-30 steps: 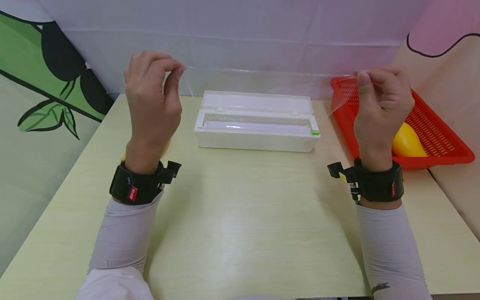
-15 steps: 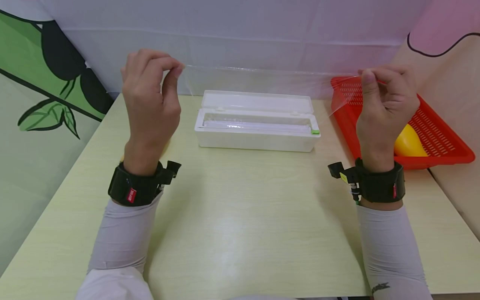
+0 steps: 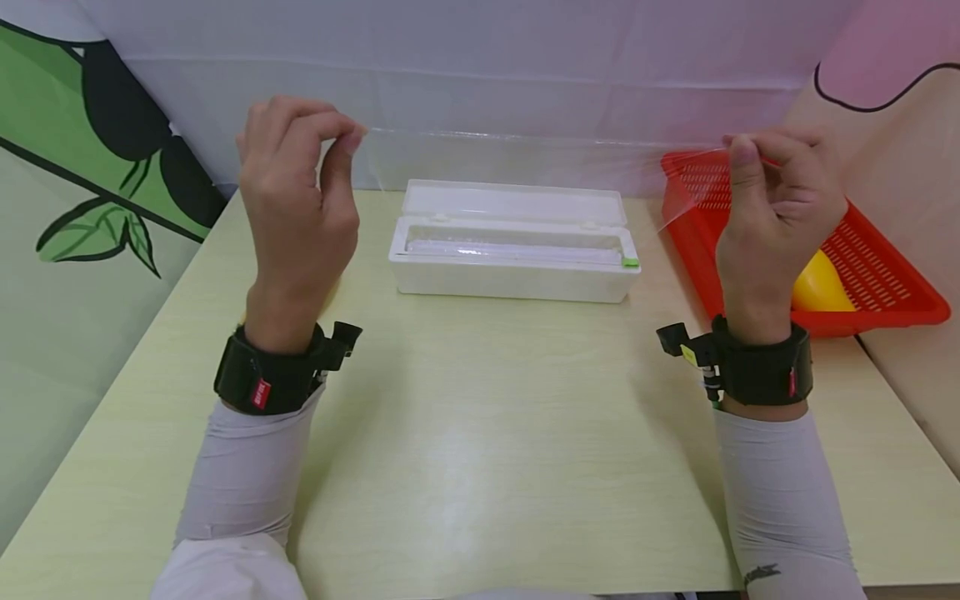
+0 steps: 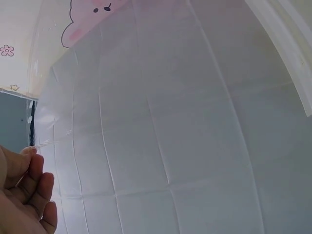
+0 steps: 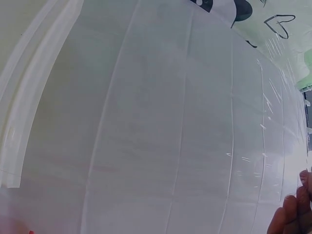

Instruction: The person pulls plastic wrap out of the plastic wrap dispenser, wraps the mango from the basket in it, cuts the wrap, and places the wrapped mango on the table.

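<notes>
A sheet of clear cling film [image 3: 517, 158] stretches between both hands, above and behind the white box. My left hand [image 3: 300, 183] pinches its left corner between thumb and forefinger. At the other end, my right hand [image 3: 780, 204] pinches the right corner in the same way, in front of the red basket. The white cling film dispenser box [image 3: 513, 282] sits on the table with its lid [image 3: 513, 202] tilted back. A shiny clear roll shows inside it, and a green slider [image 3: 630, 262] is at its front right corner. In the left wrist view, the left fingers [image 4: 36, 183] hold the film's edge.
A red perforated basket [image 3: 911, 287] stands at the table's right, with a yellow rounded thing [image 3: 821, 285] in it, partly behind my right hand. A pale cloth wall [image 3: 480, 42] rises behind the pale wooden table [image 3: 487, 433].
My right hand has moved slightly right and my left hand slightly left and up, widening the span of film. The box and basket stay where they were.
</notes>
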A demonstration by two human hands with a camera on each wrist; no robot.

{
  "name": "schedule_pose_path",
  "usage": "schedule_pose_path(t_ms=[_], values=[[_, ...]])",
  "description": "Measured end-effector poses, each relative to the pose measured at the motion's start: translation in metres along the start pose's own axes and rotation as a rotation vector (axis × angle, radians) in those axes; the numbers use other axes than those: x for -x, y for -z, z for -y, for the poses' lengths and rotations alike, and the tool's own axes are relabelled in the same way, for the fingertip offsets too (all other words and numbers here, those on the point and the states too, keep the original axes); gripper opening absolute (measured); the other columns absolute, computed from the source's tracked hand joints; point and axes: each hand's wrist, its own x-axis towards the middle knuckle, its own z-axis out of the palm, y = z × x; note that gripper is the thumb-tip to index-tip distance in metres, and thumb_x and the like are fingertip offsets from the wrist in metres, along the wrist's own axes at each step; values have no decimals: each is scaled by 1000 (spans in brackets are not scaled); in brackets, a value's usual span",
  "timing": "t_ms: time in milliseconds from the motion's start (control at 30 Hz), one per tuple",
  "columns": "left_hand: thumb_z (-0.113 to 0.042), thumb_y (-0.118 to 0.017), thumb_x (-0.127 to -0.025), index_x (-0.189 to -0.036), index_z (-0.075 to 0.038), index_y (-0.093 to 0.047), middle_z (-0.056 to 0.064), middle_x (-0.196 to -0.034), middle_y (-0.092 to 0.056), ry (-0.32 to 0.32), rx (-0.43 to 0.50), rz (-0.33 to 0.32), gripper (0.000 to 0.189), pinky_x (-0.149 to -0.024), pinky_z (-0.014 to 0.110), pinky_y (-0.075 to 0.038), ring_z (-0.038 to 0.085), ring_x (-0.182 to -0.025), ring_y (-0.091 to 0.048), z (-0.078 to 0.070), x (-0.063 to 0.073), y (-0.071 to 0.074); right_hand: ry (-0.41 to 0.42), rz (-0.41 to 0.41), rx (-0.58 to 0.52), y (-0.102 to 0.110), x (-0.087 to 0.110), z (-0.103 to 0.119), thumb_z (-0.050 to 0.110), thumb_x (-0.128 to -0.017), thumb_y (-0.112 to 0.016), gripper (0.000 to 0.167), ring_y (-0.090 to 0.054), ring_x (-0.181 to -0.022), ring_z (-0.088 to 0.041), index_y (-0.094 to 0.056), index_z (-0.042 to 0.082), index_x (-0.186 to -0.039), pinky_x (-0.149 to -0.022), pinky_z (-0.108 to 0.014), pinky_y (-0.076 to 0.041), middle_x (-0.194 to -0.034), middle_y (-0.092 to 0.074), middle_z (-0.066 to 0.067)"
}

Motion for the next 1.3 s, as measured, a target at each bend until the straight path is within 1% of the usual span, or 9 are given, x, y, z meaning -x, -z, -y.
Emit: schedule_pose_path(t_ms=[233,400,533,667,833,933,1033,1133,1300], values=[[-9,-62,-98,-92,8,-70,21,-92,-65,4,9,-20,20,-88,30,-28,37,-95,-54,-3,-1,0,12,-8,-8,-2,-1,1,-9,-90,-66,7,-57,-87,-20,-71,-12,-87,-72,-23,-47,-86,-61,2],[-5,-63,-96,-91,10,-70,23,-91,-64,20,80,-5,18,-88,30,-32,37,-93,-54,-4,-1,3,-10,-14,-42,-2,1,3,-9,-90,-65,8,-58,-89,-22,-71,-11,-86,-74,-25,-48,-87,-61,-1],[-1,-64,-94,-91,12,-69,23,-92,-64,57,170,57,14,-86,29,-37,27,-94,-55,-3,-1,10,-14,14,-84,1,1,5,-9,-90,-66,8,-56,-85,-20,-69,-15,-86,-72,-24,-46,-86,-61,-4],[5,-63,-93,-92,13,-67,15,-97,-66,113,278,159,9,-86,26,-40,14,-99,-57,-2,-1,19,-60,97,-250,10,-1,5,-7,-88,-69,15,-54,-79,-21,-64,-20,-84,-70,-24,-46,-81,-61,-11],[8,-61,-93,-92,12,-68,4,-92,-70,203,569,309,8,-83,26,-43,20,-94,-60,2,-1,27,-263,378,-662,29,-5,4,-8,-86,-70,22,-58,-70,-27,-56,-25,-82,-71,-29,-53,-76,-61,-22],[7,-58,-96,-93,14,-66,4,-92,-70,256,753,451,11,-86,28,-44,24,-94,-59,10,2,33,-392,610,-766,44,-4,4,-11,-89,-64,16,-59,-71,-29,-56,-24,-86,-69,-30,-54,-79,-60,-24],[7,-55,-97,-94,17,-63,8,-97,-69,305,870,620,13,-92,31,-45,27,-100,-57,18,8,41,-444,822,-688,60,-2,3,-16,-92,-54,7,-58,-77,-28,-58,-22,-91,-70,-28,-54,-85,-60,-22],[9,-53,-96,-96,12,-65,12,-99,-67,326,936,787,13,-93,31,-45,29,-102,-56,25,13,50,-471,1017,-551,74,1,2,-22,-92,-46,16,-58,-82,-27,-61,-18,-97,-70,-27,-53,-93,-60,-21],[18,-50,-93,-99,5,-67,13,-99,-65,247,1003,1052,22,-91,30,-46,26,-97,-57,33,19,57,-417,1482,-431,81,8,-13,-25,-89,-47,34,-59,-85,-22,-63,-3,-109,-69,-29,-53,-100,-63,-12]])
